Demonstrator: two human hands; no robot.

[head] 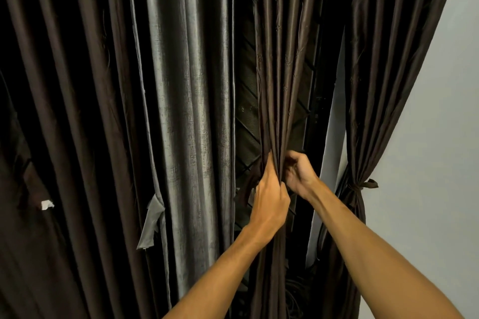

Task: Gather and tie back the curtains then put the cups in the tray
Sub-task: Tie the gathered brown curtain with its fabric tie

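A dark brown curtain panel hangs in the middle, bunched into a narrow column. My left hand grips the gathered folds from the left. On the right side of the same bunch, my right hand has its fingers curled into the fabric; a brown tie strip hangs just left of my left hand. A silver-grey curtain hangs to the left with a loose grey tie. At the far right, another brown curtain is tied back with a knotted band. No cups or tray are in view.
A dark window with a diagonal grille shows behind the gathered panel. More dark brown curtain fills the left, with a small white tag. A pale wall stands at the right.
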